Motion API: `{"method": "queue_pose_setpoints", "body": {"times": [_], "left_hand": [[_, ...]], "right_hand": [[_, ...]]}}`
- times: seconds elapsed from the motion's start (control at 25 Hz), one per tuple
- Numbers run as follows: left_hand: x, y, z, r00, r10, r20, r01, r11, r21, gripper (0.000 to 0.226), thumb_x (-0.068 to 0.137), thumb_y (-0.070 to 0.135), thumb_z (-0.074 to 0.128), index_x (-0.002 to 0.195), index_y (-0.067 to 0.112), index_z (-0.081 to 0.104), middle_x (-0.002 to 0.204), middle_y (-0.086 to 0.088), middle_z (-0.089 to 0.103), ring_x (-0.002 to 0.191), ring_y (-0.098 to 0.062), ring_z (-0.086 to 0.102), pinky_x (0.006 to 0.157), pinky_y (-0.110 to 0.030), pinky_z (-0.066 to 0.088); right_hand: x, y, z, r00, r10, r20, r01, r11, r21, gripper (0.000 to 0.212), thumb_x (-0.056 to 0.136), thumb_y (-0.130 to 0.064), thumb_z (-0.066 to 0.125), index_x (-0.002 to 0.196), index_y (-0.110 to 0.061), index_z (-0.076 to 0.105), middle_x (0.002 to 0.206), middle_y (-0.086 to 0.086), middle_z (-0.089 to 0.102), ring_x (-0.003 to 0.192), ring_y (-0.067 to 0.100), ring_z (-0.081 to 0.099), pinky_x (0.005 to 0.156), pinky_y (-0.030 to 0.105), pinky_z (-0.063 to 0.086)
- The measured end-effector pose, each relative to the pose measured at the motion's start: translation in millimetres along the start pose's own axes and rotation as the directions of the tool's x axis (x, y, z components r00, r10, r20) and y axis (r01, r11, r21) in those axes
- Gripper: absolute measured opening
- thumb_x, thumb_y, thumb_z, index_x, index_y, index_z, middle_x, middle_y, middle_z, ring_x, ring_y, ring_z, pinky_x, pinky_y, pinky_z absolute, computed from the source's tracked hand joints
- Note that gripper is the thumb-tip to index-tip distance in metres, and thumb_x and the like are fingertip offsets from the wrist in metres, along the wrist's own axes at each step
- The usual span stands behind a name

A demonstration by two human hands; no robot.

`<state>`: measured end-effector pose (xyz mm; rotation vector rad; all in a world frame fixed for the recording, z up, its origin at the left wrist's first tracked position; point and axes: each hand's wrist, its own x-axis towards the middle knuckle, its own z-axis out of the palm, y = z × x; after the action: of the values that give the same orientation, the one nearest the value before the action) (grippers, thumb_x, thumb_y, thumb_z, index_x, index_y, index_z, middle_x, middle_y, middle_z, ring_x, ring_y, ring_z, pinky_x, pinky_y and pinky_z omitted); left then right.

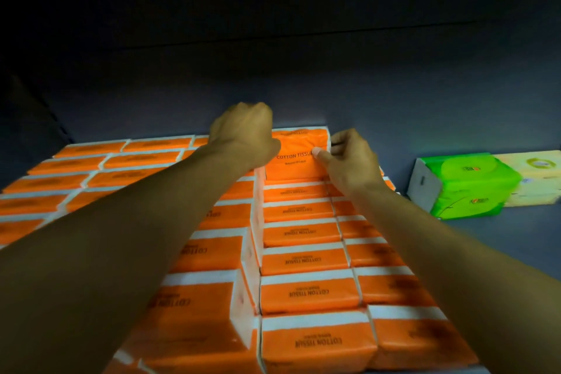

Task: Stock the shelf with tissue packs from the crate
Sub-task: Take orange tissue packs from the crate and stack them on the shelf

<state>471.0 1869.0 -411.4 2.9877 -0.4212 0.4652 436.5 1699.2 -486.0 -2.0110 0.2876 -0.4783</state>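
An orange tissue pack [296, 158] marked COTTON TISSUE stands tilted up at the far end of a raised row of orange packs [303, 261], close to the shelf's back wall. My left hand [243, 136] grips its left top corner with curled fingers. My right hand [349, 158] pinches its right edge between thumb and fingers. Several more orange packs [100, 179] lie flat in lower rows to the left. The crate is not in view.
A green tissue pack [467, 185] and a pale yellow one [537, 176] stand at the right against the dark blue back wall [334, 85]. Bare shelf floor [501, 246] lies between them and the orange rows. Another shelf overhead is dark.
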Motion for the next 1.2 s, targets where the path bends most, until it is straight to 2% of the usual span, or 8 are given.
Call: {"method": "queue_pose_setpoints", "body": {"times": [0.16,0.32,0.44,0.56,0.76,0.88,1.0,1.2], "left_hand": [[-15.5,5.1,-22.5,0.994,0.049,-0.099,-0.059,0.993,-0.102,0.028,0.084,0.030,0.069,0.108,0.016,0.068,0.108,-0.007,0.069,0.101,-0.028,0.062,0.081,-0.036,0.051],[-71.7,33.0,-54.2,0.963,0.092,-0.253,-0.187,0.906,-0.379,0.022,0.086,0.029,0.069,0.105,0.019,0.071,0.104,0.005,0.070,0.100,-0.013,0.064,0.086,-0.024,0.048],[-138.3,62.7,-71.7,0.928,0.142,-0.344,-0.311,0.802,-0.509,0.013,0.085,0.025,0.068,0.095,0.020,0.073,0.084,0.015,0.066,0.084,-0.003,0.061,0.073,-0.010,0.042],[-212.3,87.5,-71.0,0.882,0.217,-0.418,-0.437,0.708,-0.555,0.010,0.085,0.020,0.066,0.092,0.016,0.072,0.085,0.011,0.068,0.082,-0.006,0.062,0.073,-0.020,0.049],[-326.0,91.4,-20.1,0.930,0.331,-0.160,-0.355,0.697,-0.622,0.008,0.085,0.021,0.070,0.093,0.019,0.072,0.091,0.008,0.069,0.085,-0.003,0.061,0.077,-0.021,0.048],[-375.2,77.5,21.4,0.920,0.389,0.033,-0.301,0.760,-0.576,0.013,0.084,0.024,0.072,0.097,0.019,0.071,0.096,0.005,0.069,0.089,-0.009,0.062,0.079,-0.028,0.050],[-405.6,63.1,54.4,0.920,0.340,0.196,-0.182,0.812,-0.554,0.017,0.085,0.027,0.073,0.101,0.022,0.071,0.099,0.005,0.071,0.090,-0.006,0.062,0.078,-0.023,0.048],[-439.4,40.0,100.5,0.863,0.223,0.454,0.069,0.838,-0.542,0.023,0.086,0.026,0.073,0.108,0.022,0.068,0.103,0.007,0.068,0.094,-0.004,0.062,0.084,-0.022,0.049]], "right_hand": [[-13.4,-9.1,-26.7,1.000,-0.013,-0.020,0.013,1.000,-0.024,0.049,0.081,-0.033,0.079,0.121,-0.020,0.055,0.116,0.000,0.060,0.105,0.018,0.059,0.092,0.033,0.050],[-68.2,-12.7,-81.8,0.997,-0.072,-0.029,0.076,0.985,0.155,0.016,0.082,-0.015,0.075,0.090,-0.024,0.064,0.076,-0.007,0.063,0.073,0.012,0.061,0.078,0.042,0.056],[-137.0,-10.5,-120.9,0.983,-0.181,0.003,0.178,0.968,0.178,0.024,0.083,-0.002,0.070,0.074,-0.023,0.063,0.062,-0.011,0.060,0.060,0.007,0.054,0.064,0.030,0.049],[-208.2,-0.5,-149.9,0.975,-0.222,0.027,0.214,0.959,0.184,0.022,0.085,-0.001,0.070,0.077,-0.020,0.064,0.064,-0.007,0.060,0.060,0.008,0.053,0.060,0.022,0.046],[-309.9,67.8,-155.7,0.977,-0.044,0.208,0.031,0.997,0.066,0.011,0.086,-0.010,0.072,0.083,-0.018,0.065,0.073,0.004,0.068,0.066,0.017,0.062,0.067,0.028,0.051],[-357.1,115.7,-136.3,0.955,0.119,0.272,-0.103,0.992,-0.073,0.013,0.084,-0.016,0.075,0.080,-0.024,0.065,0.073,-0.004,0.067,0.066,0.004,0.062,0.068,0.022,0.051],[-388.3,141.9,-107.9,0.924,0.218,0.313,-0.184,0.974,-0.134,0.014,0.082,-0.018,0.076,0.079,-0.027,0.065,0.071,-0.008,0.068,0.064,-0.003,0.060,0.067,0.015,0.047],[-428.7,168.1,-50.8,0.828,0.314,0.465,-0.266,0.949,-0.167,0.012,0.084,-0.014,0.072,0.083,-0.025,0.066,0.075,-0.007,0.069,0.071,0.003,0.064,0.066,0.016,0.048]]}}
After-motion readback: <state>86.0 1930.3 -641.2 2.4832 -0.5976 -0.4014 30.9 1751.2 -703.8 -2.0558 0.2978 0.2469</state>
